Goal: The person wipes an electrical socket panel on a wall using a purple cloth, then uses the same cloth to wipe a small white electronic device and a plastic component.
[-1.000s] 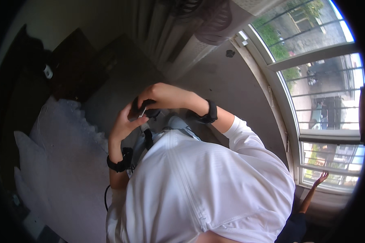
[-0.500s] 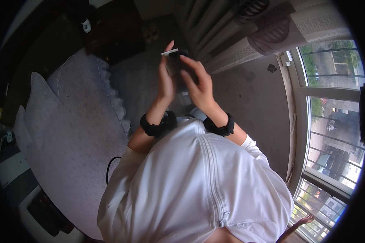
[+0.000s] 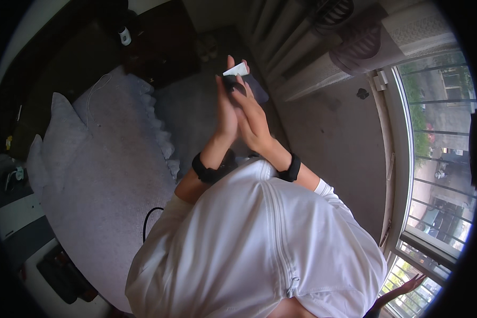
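Note:
My left hand (image 3: 227,117) and my right hand (image 3: 253,116) are pressed close together in front of my chest. Between them is a small dark object (image 3: 230,82), mostly covered by fingers, so I cannot make out its kind. A flat white card-like piece (image 3: 235,69) sticks out at its far end, by the fingertips. My right fingers lie over the top of the dark object, while the left palm and fingers support it from the left. A dark bluish flat patch (image 3: 258,91) shows just right of the right fingers; whether it belongs to the held object is unclear.
A bed with a pale cover (image 3: 116,175) and ruffled edge lies to the left. Behind it stands a dark cabinet (image 3: 161,45) bearing a white device (image 3: 124,36). Curtains (image 3: 365,42) and a barred window (image 3: 442,148) line the right. Another arm (image 3: 405,286) shows low right.
My right hand has closed in against the left, over the dark object. The white piece now shows more fully and tilts up to the right. The whole view has shifted slightly.

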Available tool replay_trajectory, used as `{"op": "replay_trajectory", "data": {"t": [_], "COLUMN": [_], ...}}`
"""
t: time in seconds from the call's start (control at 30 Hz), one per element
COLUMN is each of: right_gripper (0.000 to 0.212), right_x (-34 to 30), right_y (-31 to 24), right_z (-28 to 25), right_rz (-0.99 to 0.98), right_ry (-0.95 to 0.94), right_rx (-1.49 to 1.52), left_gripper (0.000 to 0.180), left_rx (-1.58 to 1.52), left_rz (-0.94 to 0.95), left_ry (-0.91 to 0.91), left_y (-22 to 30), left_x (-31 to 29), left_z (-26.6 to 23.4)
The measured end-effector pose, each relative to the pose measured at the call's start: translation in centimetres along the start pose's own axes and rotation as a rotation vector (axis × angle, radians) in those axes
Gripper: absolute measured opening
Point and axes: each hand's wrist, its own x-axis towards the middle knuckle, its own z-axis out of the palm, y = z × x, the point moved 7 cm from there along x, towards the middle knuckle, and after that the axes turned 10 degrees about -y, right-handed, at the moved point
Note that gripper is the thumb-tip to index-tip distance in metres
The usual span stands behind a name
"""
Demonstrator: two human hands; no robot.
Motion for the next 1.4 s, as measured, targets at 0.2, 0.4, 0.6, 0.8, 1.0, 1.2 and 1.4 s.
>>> {"op": "replay_trajectory", "data": {"t": [0.2,0.4,0.6,0.8,1.0,1.2,1.4], "right_gripper": [0.034,0.033,0.034,0.032,0.033,0.033,0.031], "right_x": [1.3,0.3,1.7,2.7,0.7,1.5,2.7], "right_y": [3.3,0.8,0.7,3.2,0.0,0.5,4.0], "right_z": [-1.3,-0.5,-0.8,-1.0,1.2,0.4,-0.8], "right_rz": [0.279,0.090,0.070,0.415,0.056,0.090,0.475], "right_ry": [0.043,0.108,0.034,0.134,0.050,0.096,0.199], "right_rx": [0.002,-0.015,-0.080,0.029,-0.044,-0.064,0.146], "left_gripper": [0.057,0.059,0.056,0.061,0.059,0.053,0.057], "left_rx": [-0.085,-0.036,-0.021,-0.019,0.078,0.083,0.129], "left_rz": [-0.044,-0.047,-0.044,-0.136,0.032,0.038,-0.014], "left_ry": [-0.083,-0.043,-0.101,-0.040,0.081,-0.045,-0.041], "left_y": [-0.1,0.5,0.7,-0.3,1.2,1.2,1.0], "left_x": [-0.1,0.0,0.2,-0.8,0.1,0.3,-0.7], "left_z": [0.5,0.3,0.0,0.2,-1.1,-0.9,0.3]}}
